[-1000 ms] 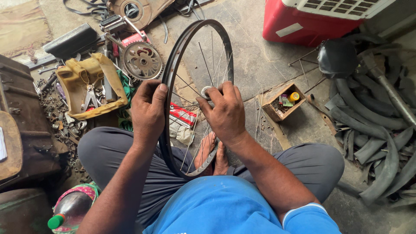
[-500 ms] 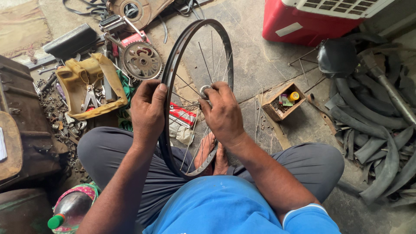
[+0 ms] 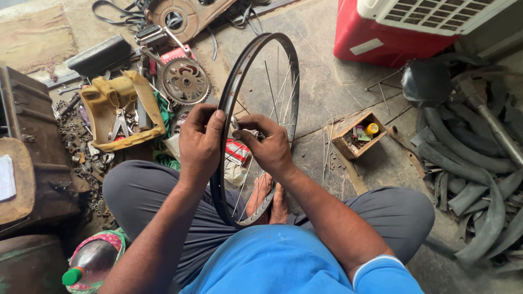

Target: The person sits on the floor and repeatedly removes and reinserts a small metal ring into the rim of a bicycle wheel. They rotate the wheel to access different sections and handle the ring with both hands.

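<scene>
A black bicycle wheel rim [image 3: 256, 51] with thin metal spokes stands upright between my knees, edge toward me. My left hand [image 3: 200, 139] grips the rim's left side, thumb on the edge. My right hand [image 3: 267, 148] reaches in among the spokes just right of the rim and pinches a small metal piece near the hub; what it is cannot be told. My bare feet [image 3: 268, 197] rest under the wheel's lower part.
A yellow cut-open jug [image 3: 117, 111] holds tools at the left, beside a chainwheel with pedal [image 3: 185, 80] and scattered nuts. A small cardboard box [image 3: 358, 136] and loose spokes lie to the right, with old tyres [image 3: 474, 163] and a red-and-white cooler [image 3: 392, 27]. A bottle [image 3: 90, 261] stands at lower left.
The camera has moved a little and both hands have slid slightly down and toward each other on the wheel; the right hand has shifted left, closer to the rim.
</scene>
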Motion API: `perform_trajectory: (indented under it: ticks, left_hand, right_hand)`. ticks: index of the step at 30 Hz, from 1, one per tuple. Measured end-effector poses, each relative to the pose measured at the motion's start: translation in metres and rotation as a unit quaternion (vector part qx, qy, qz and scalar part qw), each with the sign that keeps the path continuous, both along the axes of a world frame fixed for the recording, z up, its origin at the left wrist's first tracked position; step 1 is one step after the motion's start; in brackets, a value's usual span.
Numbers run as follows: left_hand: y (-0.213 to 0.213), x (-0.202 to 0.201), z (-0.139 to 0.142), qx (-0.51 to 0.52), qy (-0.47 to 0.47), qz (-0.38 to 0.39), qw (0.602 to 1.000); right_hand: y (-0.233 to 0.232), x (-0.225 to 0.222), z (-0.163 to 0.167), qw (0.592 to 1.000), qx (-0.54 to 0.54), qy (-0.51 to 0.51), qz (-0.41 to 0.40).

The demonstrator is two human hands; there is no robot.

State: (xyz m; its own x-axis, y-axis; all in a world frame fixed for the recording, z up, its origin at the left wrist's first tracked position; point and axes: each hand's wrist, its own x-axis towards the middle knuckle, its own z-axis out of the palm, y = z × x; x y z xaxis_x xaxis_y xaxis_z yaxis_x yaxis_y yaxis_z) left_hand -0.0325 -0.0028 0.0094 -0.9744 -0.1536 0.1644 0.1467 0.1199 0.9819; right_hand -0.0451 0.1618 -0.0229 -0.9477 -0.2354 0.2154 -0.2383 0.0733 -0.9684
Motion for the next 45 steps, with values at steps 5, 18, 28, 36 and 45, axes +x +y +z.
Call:
perform_trajectory:
  ticks: [5,18,28,36,45]
  left_hand:
    - [0.001,0.000,0.003,0.004,-0.015,-0.002,1.000]
    - [-0.002,-0.002,-0.003,-0.025,-0.002,-0.022,0.999]
    - [0.000,-0.008,0.001,0.040,-0.066,-0.079,0.994]
    - [0.000,-0.002,0.001,0.088,-0.036,-0.120,0.988]
    - [0.012,-0.002,0.007,0.051,-0.073,-0.094,0.992]
  right_hand:
    - [-0.002,0.000,-0.013,0.998,-0.057,-0.029,0.006]
    - [-0.022,0.002,-0.030,0.982,-0.070,0.158,-0.082]
    - [0.007,-0.006,-0.026,0.992,-0.004,0.116,-0.046]
    - [0.243,-0.047,-0.203,0.840,0.502,-0.075,-0.192]
    - [0.292,-0.011,-0.309,0.768,0.601,-0.180,-0.127]
